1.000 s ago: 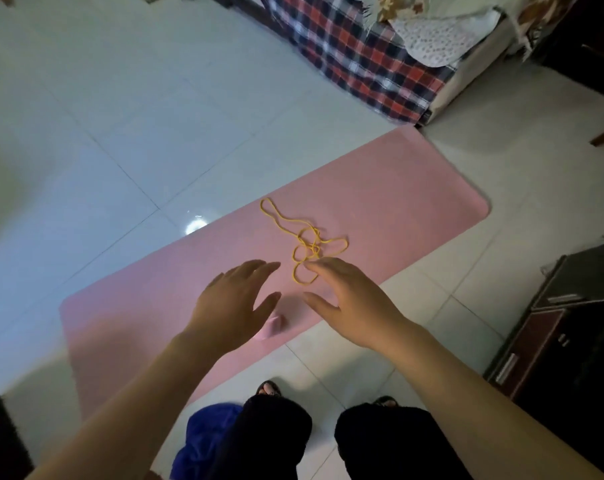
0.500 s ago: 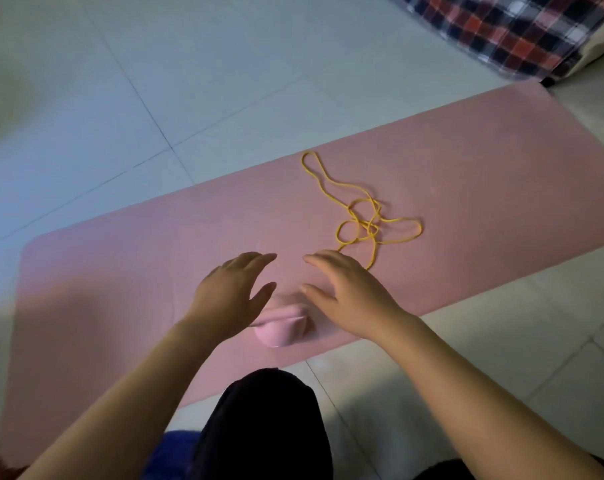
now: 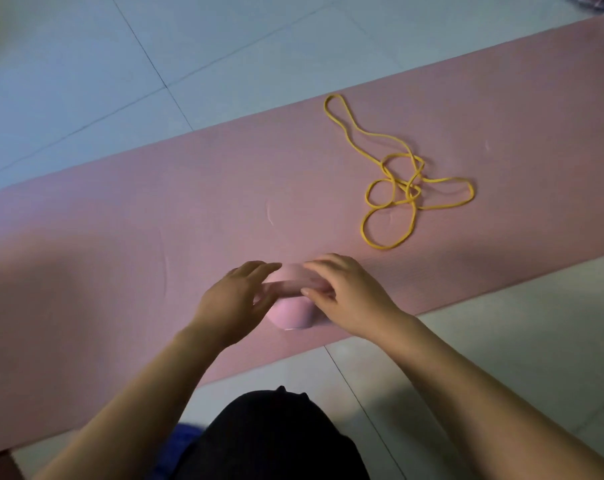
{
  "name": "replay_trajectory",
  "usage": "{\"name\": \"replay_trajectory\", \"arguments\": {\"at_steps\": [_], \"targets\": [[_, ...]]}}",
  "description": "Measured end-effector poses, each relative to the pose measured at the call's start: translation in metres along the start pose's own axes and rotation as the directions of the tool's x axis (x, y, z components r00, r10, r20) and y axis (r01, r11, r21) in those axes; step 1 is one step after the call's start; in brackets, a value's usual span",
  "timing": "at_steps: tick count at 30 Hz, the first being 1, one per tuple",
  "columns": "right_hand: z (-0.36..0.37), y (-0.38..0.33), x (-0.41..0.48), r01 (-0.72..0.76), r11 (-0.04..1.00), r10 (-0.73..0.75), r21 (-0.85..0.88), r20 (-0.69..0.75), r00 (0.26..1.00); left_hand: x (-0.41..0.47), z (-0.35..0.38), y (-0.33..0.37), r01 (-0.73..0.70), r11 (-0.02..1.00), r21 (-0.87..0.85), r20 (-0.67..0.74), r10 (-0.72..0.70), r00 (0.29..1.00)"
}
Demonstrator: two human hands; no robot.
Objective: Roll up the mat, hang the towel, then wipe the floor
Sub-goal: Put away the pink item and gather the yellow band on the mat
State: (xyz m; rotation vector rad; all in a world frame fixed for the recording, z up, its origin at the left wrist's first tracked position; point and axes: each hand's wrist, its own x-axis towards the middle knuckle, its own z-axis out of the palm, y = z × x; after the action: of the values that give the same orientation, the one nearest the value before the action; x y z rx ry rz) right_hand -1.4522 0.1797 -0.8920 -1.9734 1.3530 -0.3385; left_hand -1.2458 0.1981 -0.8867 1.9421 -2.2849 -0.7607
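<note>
From the head camera, a pink mat (image 3: 155,237) lies flat and unrolled across the tiled floor (image 3: 85,64), running from the lower left to the upper right of the view. Its rounded left end shows, while the right end runs out of the picture. A thin yellow cord (image 3: 411,190) lies loose on the mat's right part, tangled into several loops, well apart from the hands.

Near the mat's near edge sits a small pink rounded object (image 3: 290,311), and both hands are on it. The left hand (image 3: 231,303) holds its left side, with fingers curved over the top and the thumb toward the near side. The right hand (image 3: 352,299) holds the right side — its fingers curl over the top and the thumb presses the front face. The fingertips of the two hands almost meet above the object. What the object is cannot be told; it is the same pink as the mat.

At the bottom of the view, a knee in dark trousers (image 3: 276,438) is over the tiles just short of the mat. Beside it on the left shows a blurred patch of blue cloth (image 3: 186,441) — too unclear to identify.
</note>
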Motion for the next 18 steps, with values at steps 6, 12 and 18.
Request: {"name": "replay_trajectory", "arguments": {"at_steps": [6, 12, 18], "targets": [[0.010, 0.006, 0.003, -0.019, 0.999, 0.020, 0.033, -0.016, 1.000, 0.003, 0.009, -0.006, -0.006, 0.998, -0.065, -0.014, 0.005, 1.000], [0.021, 0.011, 0.003, -0.015, 0.998, 0.015, 0.066, 0.009, 1.000, 0.001, 0.015, -0.011, -0.046, 0.980, -0.196, -0.039, 0.039, 0.998], [0.031, 0.014, 0.006, -0.009, 0.995, 0.011, 0.104, -0.021, 1.000, -0.001, 0.027, -0.015, -0.045, 0.956, -0.289, -0.067, 0.027, 0.997]]}}
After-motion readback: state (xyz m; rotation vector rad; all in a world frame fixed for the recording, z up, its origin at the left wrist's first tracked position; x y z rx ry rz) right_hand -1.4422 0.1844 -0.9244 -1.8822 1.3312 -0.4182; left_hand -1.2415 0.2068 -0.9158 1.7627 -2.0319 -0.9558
